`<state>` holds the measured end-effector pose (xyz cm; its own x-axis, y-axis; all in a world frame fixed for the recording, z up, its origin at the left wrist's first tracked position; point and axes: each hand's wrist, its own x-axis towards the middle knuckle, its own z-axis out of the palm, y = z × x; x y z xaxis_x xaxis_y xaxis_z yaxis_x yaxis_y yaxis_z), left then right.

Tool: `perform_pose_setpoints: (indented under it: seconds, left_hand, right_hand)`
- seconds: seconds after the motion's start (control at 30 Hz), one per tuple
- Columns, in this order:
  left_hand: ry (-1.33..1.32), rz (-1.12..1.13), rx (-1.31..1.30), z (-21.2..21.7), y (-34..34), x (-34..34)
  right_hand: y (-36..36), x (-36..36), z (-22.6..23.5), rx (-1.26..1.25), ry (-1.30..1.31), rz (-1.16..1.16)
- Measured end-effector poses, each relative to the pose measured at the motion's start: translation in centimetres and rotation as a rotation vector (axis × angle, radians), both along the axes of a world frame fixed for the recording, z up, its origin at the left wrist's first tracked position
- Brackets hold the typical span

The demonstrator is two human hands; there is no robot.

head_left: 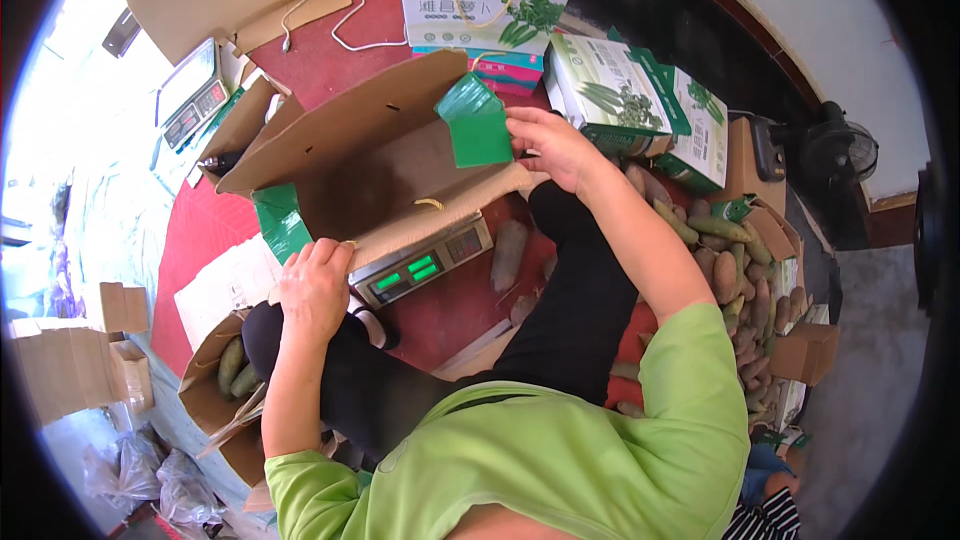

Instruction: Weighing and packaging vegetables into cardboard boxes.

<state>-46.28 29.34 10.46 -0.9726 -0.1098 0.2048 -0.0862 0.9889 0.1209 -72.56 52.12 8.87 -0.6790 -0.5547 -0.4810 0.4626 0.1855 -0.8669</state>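
Note:
An open cardboard box (400, 162), brown inside with green end flaps, rests on a digital scale (425, 265) with a lit green display. At the box's near left corner, my left hand (315, 285) is closed over the near wall's edge. My right hand (552, 145) is at the right end, its fingers curled against the edge beside the green flap (480, 139). Part of the box floor shows bare cardboard; the near wall hides the rest. A yellow cord loop (430, 204) pokes through the near wall.
Green-and-white cartons (610, 90) stand at the back right. A heap of green and brown radishes (740, 270) lies to the right, near a black fan (838, 145). Another scale (195, 95) is at the far left. A cardboard box (215, 365) with radishes stands near left.

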Motion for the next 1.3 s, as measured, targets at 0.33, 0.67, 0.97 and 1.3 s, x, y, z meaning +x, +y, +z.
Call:
perform_pose_setpoints:
  seconds: [0.33, 0.67, 0.97, 1.3]
  left_hand:
    - [-0.012, 0.030, -0.032, 0.2, 1.5, -1.5]
    - [-0.048, 0.098, -0.068, -0.6, 1.5, -2.7]
    - [-0.068, 0.247, 0.025, 0.2, 0.2, -1.9]
    - [-0.171, 0.126, 0.185, -0.1, 0.0, -2.0]
  right_hand:
    - [0.5, 0.4, -1.1, 0.081, 0.072, 0.147]
    - [6.8, -0.5, -0.3, 0.008, 0.293, 0.022]
    - [25.1, 3.9, -11.0, 0.316, 0.233, -0.433]
    - [37.7, 29.8, -31.4, 1.028, 0.195, 0.131]
